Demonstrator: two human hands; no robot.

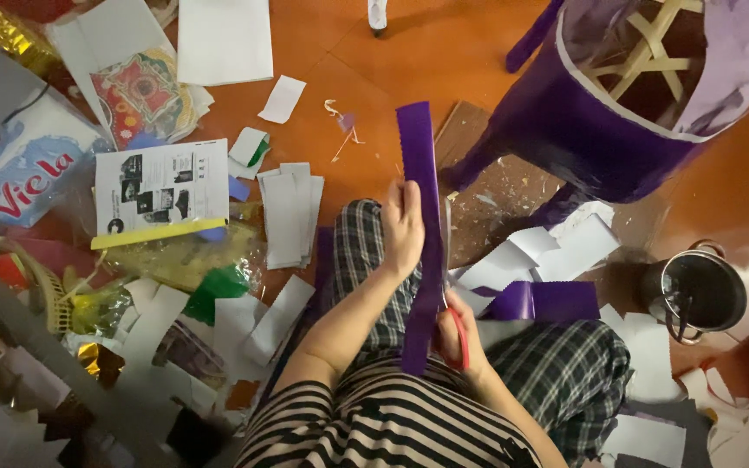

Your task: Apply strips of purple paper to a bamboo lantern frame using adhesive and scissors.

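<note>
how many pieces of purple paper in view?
3. A long purple strip held by the left hand and cut with red-handled scissors; a folded purple sheet on the floor; purple covering on the large frame. Others may be hidden.

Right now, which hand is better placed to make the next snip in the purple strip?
Right. The right hand holds the red scissors at the purple strip's edge, while the left hand pinches the strip higher up and holds it upright.
</note>
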